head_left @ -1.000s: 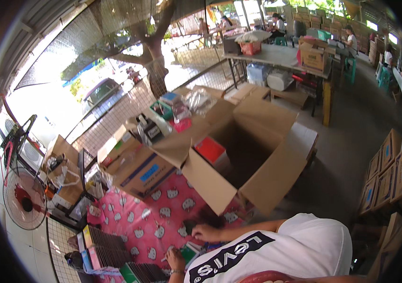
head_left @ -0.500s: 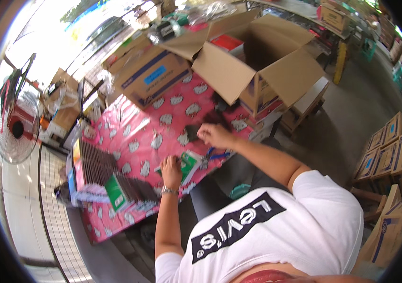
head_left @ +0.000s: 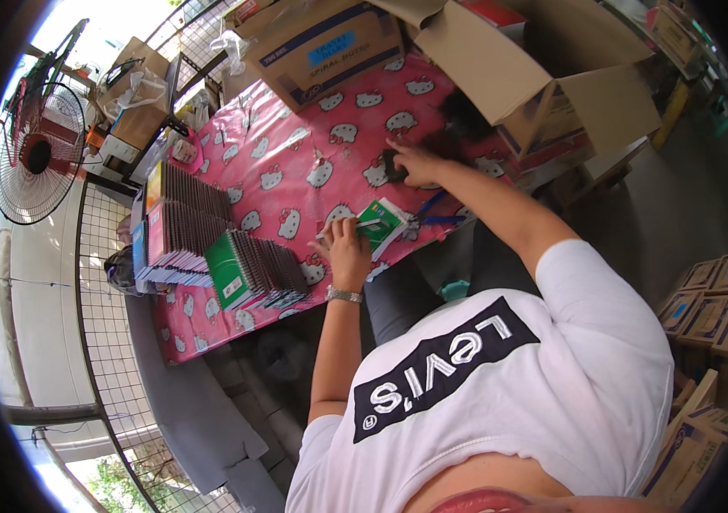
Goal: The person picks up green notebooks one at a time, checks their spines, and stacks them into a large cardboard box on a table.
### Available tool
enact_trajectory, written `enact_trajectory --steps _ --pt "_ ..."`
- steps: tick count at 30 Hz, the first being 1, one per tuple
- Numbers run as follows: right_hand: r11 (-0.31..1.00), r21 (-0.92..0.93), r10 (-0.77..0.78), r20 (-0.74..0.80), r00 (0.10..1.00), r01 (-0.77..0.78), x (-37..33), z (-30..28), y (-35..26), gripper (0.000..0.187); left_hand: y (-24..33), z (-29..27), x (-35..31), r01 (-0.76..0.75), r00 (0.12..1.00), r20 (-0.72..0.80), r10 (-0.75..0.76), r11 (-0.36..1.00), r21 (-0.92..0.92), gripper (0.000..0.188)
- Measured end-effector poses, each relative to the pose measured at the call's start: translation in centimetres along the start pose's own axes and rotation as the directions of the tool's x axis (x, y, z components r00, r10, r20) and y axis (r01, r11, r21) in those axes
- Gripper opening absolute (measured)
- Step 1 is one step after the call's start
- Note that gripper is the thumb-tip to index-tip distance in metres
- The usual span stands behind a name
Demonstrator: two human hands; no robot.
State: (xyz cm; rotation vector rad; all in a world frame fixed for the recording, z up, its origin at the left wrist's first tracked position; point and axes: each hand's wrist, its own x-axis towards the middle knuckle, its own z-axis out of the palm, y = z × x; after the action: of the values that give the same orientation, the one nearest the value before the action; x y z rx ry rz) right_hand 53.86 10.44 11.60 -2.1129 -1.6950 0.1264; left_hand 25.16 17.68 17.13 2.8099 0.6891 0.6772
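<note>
My left hand, a metal watch at its wrist, is bent over the near left end of a green-covered notebook. A thin, pale stick-like thing runs from its closed fingers across the cover. Farther right, my right hand is closed at a small dark block on the pink tablecloth, index finger stretched along its far side. Blue-handled scissors lie just right of the notebook. Beyond the right hand is a black fuzzy thing, too blurred to name.
Stacked spiral notebooks and a green-covered row stand at the left of the pink table. A carton sits at the back, beside a large open carton. A fan stands far left; more cartons are stacked right.
The view has tilted, so the table appears higher and farther right. My right hand's index finger has straightened out beside the dark block. My left hand stays at the green notebook.
</note>
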Motion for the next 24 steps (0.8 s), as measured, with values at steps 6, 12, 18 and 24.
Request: enact_trajectory --steps 6,12,18,24 --pt "0.915 0.392 -0.015 0.278 0.961 -0.099 1.8 -3.6 -2.9 0.041 -1.6 -0.2 0.0 -0.028 0.999 0.022 0.031 0.993 -0.117 0.028" --pt "0.254 0.899 -0.279 0.421 0.863 -0.356 -2.1 -6.0 -8.2 0.051 -2.0 -0.8 0.9 -0.102 0.994 0.016 0.106 0.979 -0.177 0.030" --pt "0.449 0.842 -0.179 0.413 0.893 -0.300 -1.9 -6.0 -9.1 0.045 -2.8 -0.5 1.2 -0.122 0.992 0.012 0.129 0.960 -0.253 0.030" --pt "0.546 0.783 -0.134 0.431 0.892 -0.297 -1.9 -5.3 -9.3 0.040 -2.3 -0.7 1.2 -0.100 0.994 0.023 0.108 0.968 -0.230 0.033"
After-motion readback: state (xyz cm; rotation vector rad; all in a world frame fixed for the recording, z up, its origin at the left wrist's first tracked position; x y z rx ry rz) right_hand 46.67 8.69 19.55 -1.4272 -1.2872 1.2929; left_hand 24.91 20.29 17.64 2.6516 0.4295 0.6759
